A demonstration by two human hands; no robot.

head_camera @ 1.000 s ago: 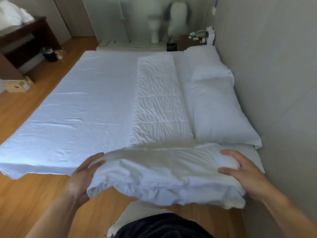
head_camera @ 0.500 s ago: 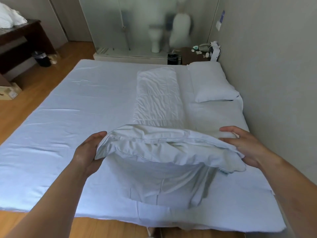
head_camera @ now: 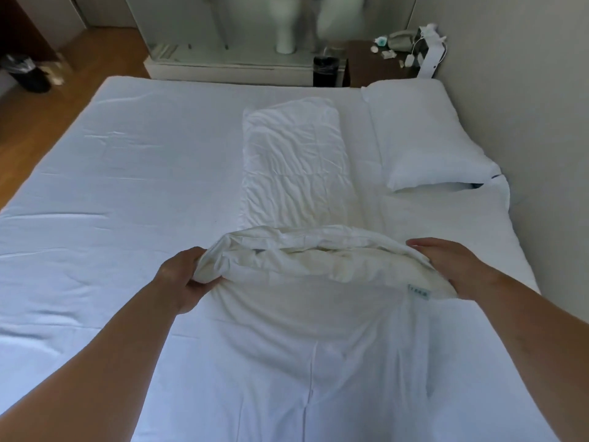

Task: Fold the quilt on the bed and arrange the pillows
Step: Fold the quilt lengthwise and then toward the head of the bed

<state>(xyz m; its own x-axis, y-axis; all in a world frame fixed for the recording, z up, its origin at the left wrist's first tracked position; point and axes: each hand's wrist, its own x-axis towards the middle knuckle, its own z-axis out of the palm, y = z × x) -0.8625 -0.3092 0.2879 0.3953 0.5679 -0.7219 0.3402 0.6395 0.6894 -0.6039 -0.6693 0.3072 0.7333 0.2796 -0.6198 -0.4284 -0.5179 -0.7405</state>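
Observation:
My left hand (head_camera: 185,275) grips the left end of a white pillow (head_camera: 318,260), and my right hand (head_camera: 455,269) holds its right end. The pillow hangs low over the bed (head_camera: 127,193), and its loose case drapes down onto the sheet. A small label shows near my right hand. Just beyond it the white quilt (head_camera: 296,164) lies as a long, narrow, wrinkled strip running toward the far edge. A second white pillow (head_camera: 427,138) lies flat in the far right corner against the wall.
A grey wall (head_camera: 541,122) runs along the bed's right side. Beyond the far edge stand a dark nightstand (head_camera: 376,62) with small items, a black bin (head_camera: 325,71) and a frosted glass partition. Wooden floor and another bin (head_camera: 25,74) are at the left.
The pillow in my hands has moved from beyond the near bed edge to over the mattress. The view has closed in. The near pillow by the wall is gone from its place.

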